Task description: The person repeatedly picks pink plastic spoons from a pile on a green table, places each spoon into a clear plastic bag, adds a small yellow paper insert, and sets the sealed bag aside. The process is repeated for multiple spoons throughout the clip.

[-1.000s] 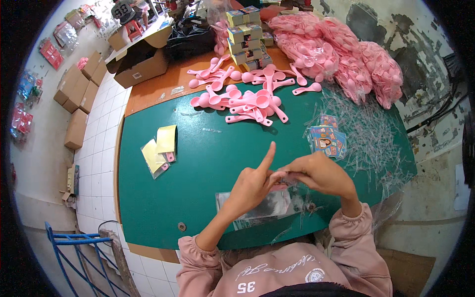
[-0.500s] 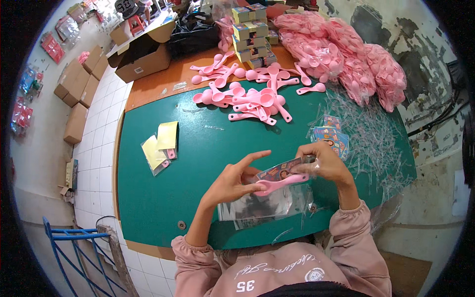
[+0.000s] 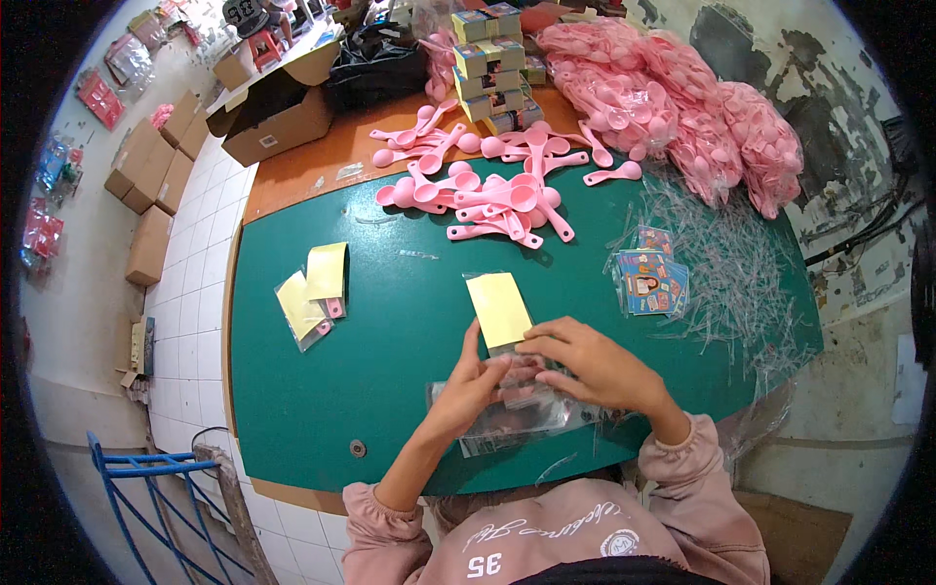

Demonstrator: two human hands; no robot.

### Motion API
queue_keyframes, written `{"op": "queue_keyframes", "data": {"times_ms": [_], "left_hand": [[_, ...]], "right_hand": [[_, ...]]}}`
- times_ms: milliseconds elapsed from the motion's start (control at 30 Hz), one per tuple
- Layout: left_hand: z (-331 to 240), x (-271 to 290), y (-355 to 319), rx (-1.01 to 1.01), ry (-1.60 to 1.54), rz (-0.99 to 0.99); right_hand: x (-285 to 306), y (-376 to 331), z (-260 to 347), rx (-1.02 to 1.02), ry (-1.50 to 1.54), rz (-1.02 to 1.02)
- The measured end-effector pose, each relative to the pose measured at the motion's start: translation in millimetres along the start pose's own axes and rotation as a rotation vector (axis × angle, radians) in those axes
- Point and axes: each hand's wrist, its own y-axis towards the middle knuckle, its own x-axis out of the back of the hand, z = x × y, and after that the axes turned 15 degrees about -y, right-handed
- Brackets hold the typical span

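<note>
**Two hands meet at the clear end of a yellow-faced packet (image 3: 499, 309)**

And here it is, mid-desk (image 3: 331, 419): the packet tilts away from the wearer, yellow side up, its see-through end toward the body, right above a stack of clear sleeves (image 3: 517, 426). Left hand (image 3: 475, 388) on the near end, thumb over the film, fingers showing through from underneath: that grip looks like a pinch on the packet. Right hand (image 3: 597, 363) comes across from the other side, fingers curled over the film by the yellow edge; whether that grip is pressing or merely resting, I cannot tell.

So how is this handled well? My call: let the left do the steadying and the right do the fine work, fingertips light, film smoothed flat so no crease creeps in. Thin plastic likely slips and clings, so pinch near the edge and keep the sleeves below from riding up with it. What lies beneath the yellow face is hidden. Beyond the hands, a heap of pink spoons (image 3: 505, 202); out left, two more packets (image 3: 302, 310), overlapping.
</note>
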Motion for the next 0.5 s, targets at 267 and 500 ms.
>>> {"op": "queue_keyframes", "data": {"times_ms": [267,500], "left_hand": [[7,2,-33,0.073,0.081,-0.113],[16,3,-43,-0.057,0.191,-0.079]], "right_hand": [[-22,-5,22,0.037,-0.178,0.008],[-39,-4,28,0.072,-0.146,-0.016]]}}
